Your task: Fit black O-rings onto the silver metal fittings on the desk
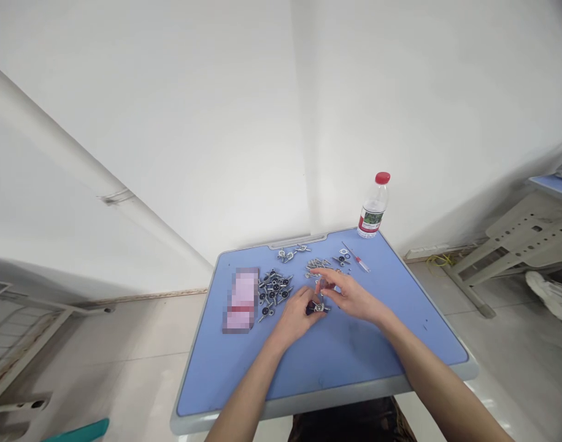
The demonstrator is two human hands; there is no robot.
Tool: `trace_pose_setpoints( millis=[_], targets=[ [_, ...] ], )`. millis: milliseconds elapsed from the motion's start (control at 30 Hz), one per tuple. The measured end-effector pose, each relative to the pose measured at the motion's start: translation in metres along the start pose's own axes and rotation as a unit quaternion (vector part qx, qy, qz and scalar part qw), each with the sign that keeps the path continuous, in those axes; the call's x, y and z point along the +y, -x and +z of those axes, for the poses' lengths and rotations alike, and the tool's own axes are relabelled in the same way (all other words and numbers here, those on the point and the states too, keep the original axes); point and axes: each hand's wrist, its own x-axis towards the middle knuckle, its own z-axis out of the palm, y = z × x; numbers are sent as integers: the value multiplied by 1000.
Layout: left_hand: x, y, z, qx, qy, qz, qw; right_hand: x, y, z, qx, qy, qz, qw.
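My left hand (298, 315) is closed around a small metal fitting with a black part (318, 307), holding it low over the table. Just to the right, my right hand (350, 296) pinches what looks like a small screwdriver with a reddish handle (318, 286). Its thin shaft points down at the fitting; the fingers partly hide it, and I cannot tell whether the tip touches. Left of my hands lies a pile of similar metal fittings with round black centres (275, 287). Beyond my right hand is a heap of small silvery metal pieces (315, 266).
On the blue table (350, 368) lies a blurred pink packet (242, 301) at left. More metal parts (288, 255) are near the back edge. A screwdriver with a red and clear handle (362, 264) lies at right, near a red-capped water bottle (372, 215). A white wall stands behind.
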Motion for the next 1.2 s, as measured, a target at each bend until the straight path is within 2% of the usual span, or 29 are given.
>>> trace_pose_setpoints(
  millis=[100,300,600,767,1000,1100,1200],
  targets=[
    [0,-1,0,-2,-6,4,1000,-2,0,1,3,35,-22,999],
    [-1,-1,1,2,-5,3,1000,1,-3,2,30,73,-22,997],
    [0,-1,0,-3,-11,9,1000,-1,0,0,-2,68,-41,997],
    [-2,-1,3,4,-5,14,1000,3,-1,4,10,104,-40,994],
    [0,-1,0,-1,-11,8,1000,2,0,3,-16,32,-29,999],
    [0,0,0,-3,-6,6,1000,-3,1,-1,-1,4,-5,1000],
    [-1,0,1,2,-9,4,1000,-5,1,-5,14,23,24,999]
  ],
)
